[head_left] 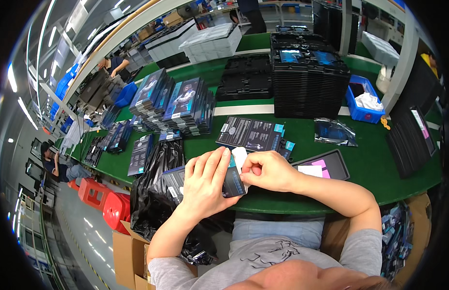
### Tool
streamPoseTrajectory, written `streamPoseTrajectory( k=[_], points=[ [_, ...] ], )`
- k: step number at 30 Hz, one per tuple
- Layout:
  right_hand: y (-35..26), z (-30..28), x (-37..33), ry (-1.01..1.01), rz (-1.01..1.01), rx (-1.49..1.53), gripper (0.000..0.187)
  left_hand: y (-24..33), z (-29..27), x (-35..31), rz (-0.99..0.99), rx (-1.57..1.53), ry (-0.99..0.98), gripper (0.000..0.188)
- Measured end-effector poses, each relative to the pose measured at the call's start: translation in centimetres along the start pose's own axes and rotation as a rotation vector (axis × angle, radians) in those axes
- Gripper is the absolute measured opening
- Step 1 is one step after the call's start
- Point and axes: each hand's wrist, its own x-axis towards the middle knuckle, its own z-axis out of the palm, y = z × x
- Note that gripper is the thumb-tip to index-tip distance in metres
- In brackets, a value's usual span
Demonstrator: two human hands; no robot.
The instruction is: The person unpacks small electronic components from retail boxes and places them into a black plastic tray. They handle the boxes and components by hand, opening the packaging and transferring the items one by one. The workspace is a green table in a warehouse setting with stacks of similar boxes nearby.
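My left hand lies over a dark retail box, its fingers wrapped round it near the green table's front edge. The box is tilted, and a white flap stands up at its right end. At that end my right hand is closed, thumb and fingertips pinched against the box's edge. Whatever is between those fingertips is too small to make out. Just beyond my hands, a flat dark printed box rests on the table. To the right sits an open black tray with pink and white pieces inside.
Stacks of finished-looking boxes stand at the back left, with tall black plastic trays behind. A blue bin holds white cloth. A black plastic bag hangs over the front edge, near red stools. Co-workers sit farther left.
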Motion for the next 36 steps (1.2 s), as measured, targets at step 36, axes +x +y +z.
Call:
streamPoseTrajectory(
  k=[36],
  points=[
    [2.5, -4.0, 2.3, 0.434, -0.387, -0.673, 0.047, -1.9, 2.0, 1.2, -0.250, 0.024, -0.102, 0.108]
  ],
)
